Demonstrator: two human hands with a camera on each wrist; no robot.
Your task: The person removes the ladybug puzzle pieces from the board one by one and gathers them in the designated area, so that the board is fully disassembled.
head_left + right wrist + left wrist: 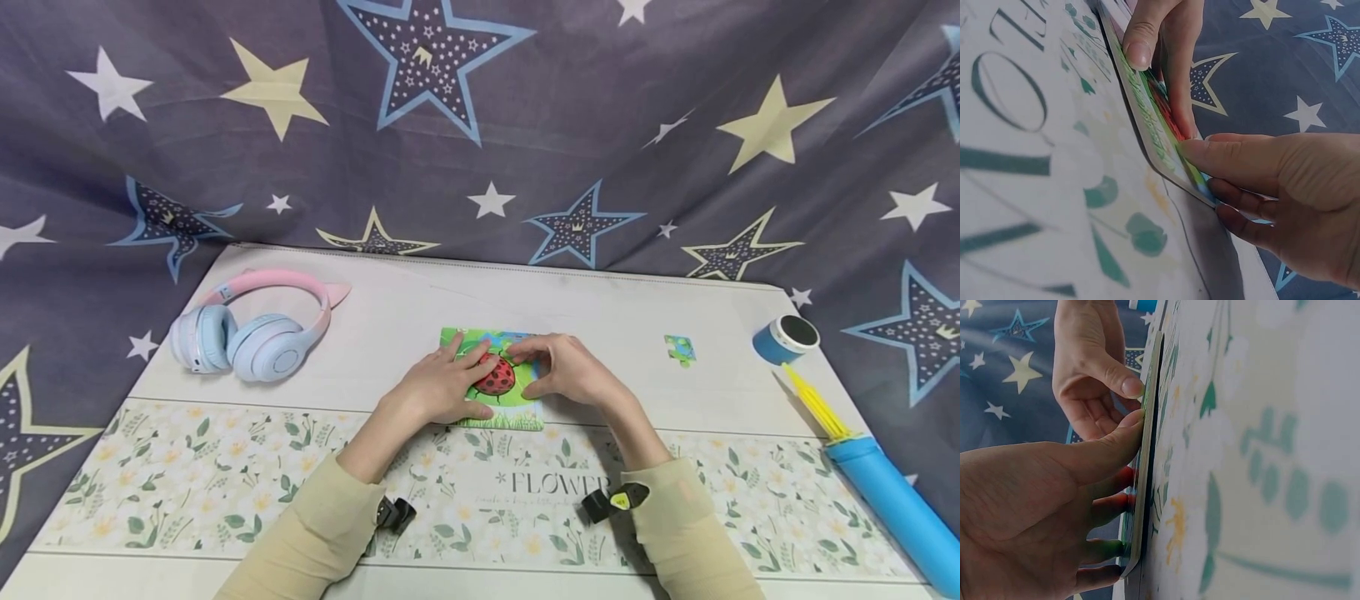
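Observation:
A ladybug jigsaw puzzle (510,419) in a thin flat tray lies at the middle of the table, with grass along its near edge. My left hand (442,387) rests on its left part, fingers spread and fingertips touching the picture. From the right side my right hand (573,371) touches the puzzle, its thumb and bent forefinger apart on the surface. In the right wrist view the other fingers (1250,225) meet the board's side edge. Part of the picture under both hands is hidden. A loose puzzle piece (681,350) lies apart, to the right.
Pink and blue headphones (273,346) with a cat ear lie at the left. A blue cylinder with a dark top (787,337) stands at the right, near a blue hand pump with a yellow nozzle (877,483). A starry curtain (585,150) hangs behind the table.

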